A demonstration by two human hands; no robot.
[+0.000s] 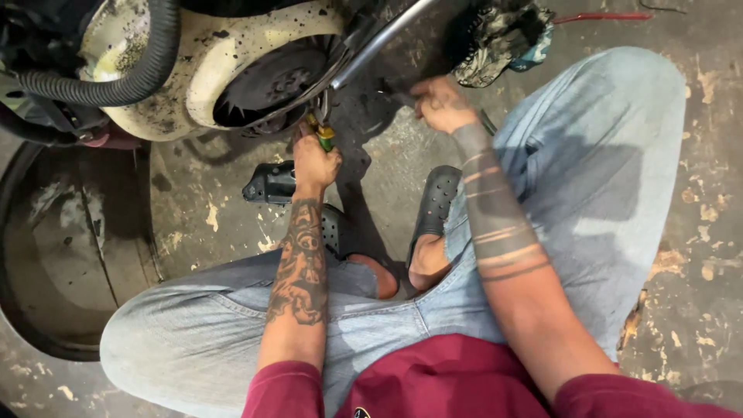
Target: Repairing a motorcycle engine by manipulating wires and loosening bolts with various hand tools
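Note:
I sit cross-legged on a stained concrete floor beside a dirty cream engine cover (209, 54) with a dark fan opening (267, 85). My left hand (313, 161) grips pliers with green and yellow handles (325, 136), their jaws up at the lower edge of the cover near a chrome bar (379, 40). My right hand (441, 104) is raised further right with its fingers curled; whether it holds anything small I cannot tell.
A black ribbed hose (131, 81) loops over the cover at upper left. A crumpled rag (499, 35) lies on the floor beyond my right hand. A small black part (269, 184) sits by my left foot. A dark tyre (15, 255) curves along the left.

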